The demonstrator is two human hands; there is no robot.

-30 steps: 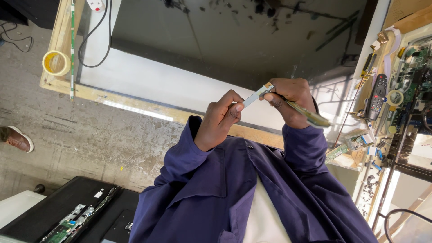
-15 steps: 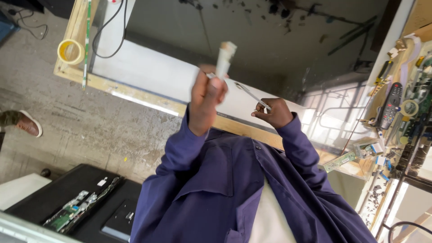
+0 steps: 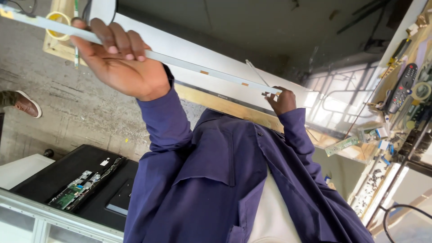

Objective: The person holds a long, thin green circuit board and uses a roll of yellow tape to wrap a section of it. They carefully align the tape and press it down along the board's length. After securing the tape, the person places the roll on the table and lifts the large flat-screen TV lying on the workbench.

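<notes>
Shoe [image 3: 22, 102]: brown, at far left on the grey concrete floor [image 3: 54, 117].
Tape roll [image 3: 57, 22]: yellow, top left, on a wooden board, behind the strip.
Open device [image 3: 85, 180]: black casing at lower left, green circuit board exposed inside.
Near hand [image 3: 118, 63]: upper left, large in view, fingers curled over the strip, gripping it; which of the person's hands cannot be told from this upside-down view.
Strip [image 3: 198, 68]: long, thin, pale, with small tan patches; runs from the top left corner down to the centre right, held in the air between both hands above the white panel [image 3: 189, 47].
Far hand [image 3: 281, 100]: centre right, fingertips pinched on the strip's other end.
Clothing: dark blue jacket sleeves over a white shirt.
Tabletop [image 3: 405, 63]: at far right, cluttered with a black remote control [image 3: 402, 87], small circuit boards and tape.
</notes>
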